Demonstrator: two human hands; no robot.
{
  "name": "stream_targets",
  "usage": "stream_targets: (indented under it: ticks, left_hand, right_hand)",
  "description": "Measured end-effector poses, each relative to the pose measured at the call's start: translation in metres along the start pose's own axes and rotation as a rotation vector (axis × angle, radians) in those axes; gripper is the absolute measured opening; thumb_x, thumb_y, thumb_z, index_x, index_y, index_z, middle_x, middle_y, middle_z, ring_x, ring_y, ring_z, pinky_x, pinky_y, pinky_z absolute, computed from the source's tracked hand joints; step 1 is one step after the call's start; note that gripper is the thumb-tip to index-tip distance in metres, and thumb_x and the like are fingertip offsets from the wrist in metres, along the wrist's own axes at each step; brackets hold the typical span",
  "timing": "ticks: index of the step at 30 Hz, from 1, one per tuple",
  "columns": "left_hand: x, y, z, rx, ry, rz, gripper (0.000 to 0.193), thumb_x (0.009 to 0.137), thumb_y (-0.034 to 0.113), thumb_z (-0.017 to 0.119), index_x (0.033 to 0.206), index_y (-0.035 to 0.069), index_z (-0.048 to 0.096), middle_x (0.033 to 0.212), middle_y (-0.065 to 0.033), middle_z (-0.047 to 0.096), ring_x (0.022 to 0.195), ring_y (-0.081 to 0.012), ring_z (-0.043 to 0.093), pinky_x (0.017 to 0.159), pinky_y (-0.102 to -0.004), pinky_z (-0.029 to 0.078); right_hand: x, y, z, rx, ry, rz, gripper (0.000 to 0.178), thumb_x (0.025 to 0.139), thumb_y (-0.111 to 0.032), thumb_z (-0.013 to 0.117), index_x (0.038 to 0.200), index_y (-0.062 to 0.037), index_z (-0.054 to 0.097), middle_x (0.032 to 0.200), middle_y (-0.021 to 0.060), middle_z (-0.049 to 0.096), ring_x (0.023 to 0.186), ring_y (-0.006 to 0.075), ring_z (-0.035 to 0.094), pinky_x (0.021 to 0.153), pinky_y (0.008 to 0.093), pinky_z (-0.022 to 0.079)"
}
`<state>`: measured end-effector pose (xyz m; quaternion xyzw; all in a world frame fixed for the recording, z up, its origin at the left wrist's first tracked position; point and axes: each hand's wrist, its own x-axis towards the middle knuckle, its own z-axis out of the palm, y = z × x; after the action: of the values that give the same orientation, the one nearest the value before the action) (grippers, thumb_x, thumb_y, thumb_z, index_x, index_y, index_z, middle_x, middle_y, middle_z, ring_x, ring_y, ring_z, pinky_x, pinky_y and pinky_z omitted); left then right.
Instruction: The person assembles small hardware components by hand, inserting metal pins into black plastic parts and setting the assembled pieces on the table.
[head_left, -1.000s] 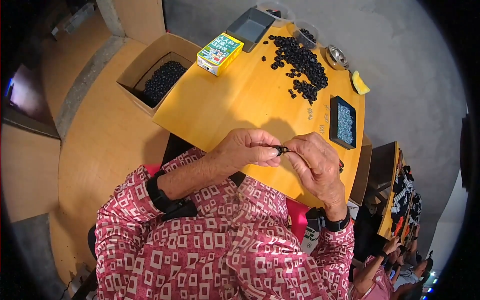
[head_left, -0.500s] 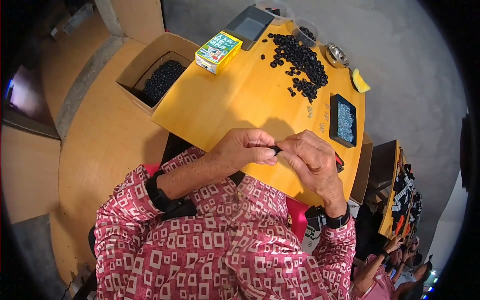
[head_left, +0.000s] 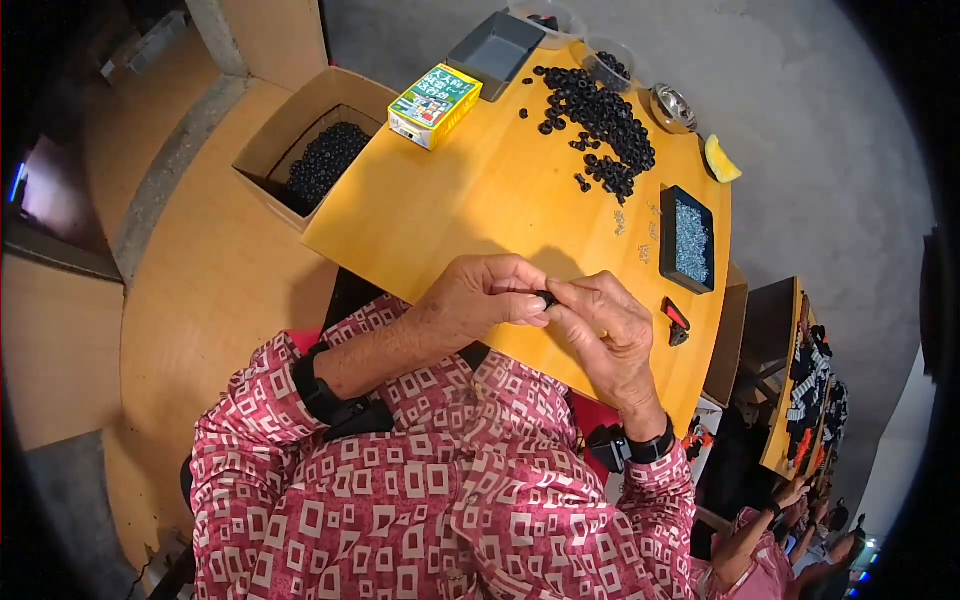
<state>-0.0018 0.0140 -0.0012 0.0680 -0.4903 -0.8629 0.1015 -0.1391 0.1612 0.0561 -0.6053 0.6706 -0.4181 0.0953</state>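
Piece in hand: one small black piece (head_left: 546, 298), raised over the near edge of the worktop (head_left: 400, 220), between both sets of fingertips; mostly covered, exact form not legible.
Left hand (head_left: 482, 290): grip pinching the black piece, thumb against forefinger.
Right hand (head_left: 612, 330): grip pinching the same piece at its right end, thumb and forefinger tips drawn close.
Step in hand: by judgement, two-handed fingertip work on a single piece; whether a second part is fitted to it cannot be told.
Next move: would call for a firm left pinch and fine control from the right, the piece being small and, probably, easy to drop.
Heap: black rings (head_left: 615, 125), loose, far side of the worktop.
Black tray (head_left: 668, 240): filled with pale bluish bits (head_left: 691, 240), right side.
Clear bits (head_left: 620, 222): small scattered groups, left of the black tray.
Tool: one, red and black (head_left: 676, 322), lying right of the right hand, apart from it.
Carton (head_left: 365, 90): open, left of the worktop, black pieces (head_left: 328, 160) within.
Box: yellow and green (head_left: 435, 105), far left, beside a grey tray (head_left: 497, 55).
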Motion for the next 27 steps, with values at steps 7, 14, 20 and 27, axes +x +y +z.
stream_targets:
  ticks: [7, 14, 20, 27]
  left_hand:
    - [0.000, 0.000, 0.000, 0.015, 0.033, -0.004, 0.028, 0.094, 0.012, 0.064, 0.115, -0.005, 0.063, 0.098, -0.0073, 0.069, 0.091, -0.0106, 0.064, 0.083, -0.0250, 0.052]
    - [0.002, -0.002, -0.005, 0.027, 0.021, 0.001, 0.027, 0.094, 0.013, 0.064, 0.114, -0.004, 0.065, 0.098, -0.0072, 0.069, 0.089, -0.0105, 0.064, 0.082, -0.0242, 0.052]
    - [0.002, 0.008, -0.001, 0.027, 0.018, 0.022, 0.026, 0.094, 0.017, 0.063, 0.110, -0.003, 0.066, 0.098, -0.0053, 0.068, 0.089, -0.0093, 0.062, 0.081, -0.0241, 0.050]
    - [0.002, 0.006, 0.000, 0.075, 0.073, 0.026, 0.027, 0.095, 0.021, 0.062, 0.108, -0.003, 0.066, 0.095, -0.0037, 0.067, 0.089, -0.0084, 0.061, 0.082, -0.0248, 0.049]
  right_hand:
    - [-0.004, 0.004, 0.012, -0.114, 0.102, -0.081, 0.032, 0.075, 0.001, 0.077, 0.107, 0.0007, 0.070, 0.088, 0.0117, 0.066, 0.079, 0.0263, 0.063, 0.068, 0.0341, 0.052]
    - [-0.002, -0.003, 0.017, -0.224, 0.099, -0.119, 0.033, 0.075, 0.001, 0.077, 0.107, 0.0002, 0.070, 0.086, 0.0116, 0.064, 0.078, 0.0270, 0.062, 0.068, 0.0351, 0.051]
    - [-0.002, -0.001, 0.021, -0.094, 0.110, -0.022, 0.041, 0.075, -0.001, 0.078, 0.114, 0.0000, 0.067, 0.086, 0.0114, 0.063, 0.079, 0.0262, 0.062, 0.070, 0.0355, 0.051]
    - [0.007, 0.003, 0.016, -0.216, 0.113, -0.093, 0.052, 0.073, -0.007, 0.082, 0.121, 0.0006, 0.064, 0.089, 0.0126, 0.061, 0.082, 0.0277, 0.061, 0.073, 0.0370, 0.050]
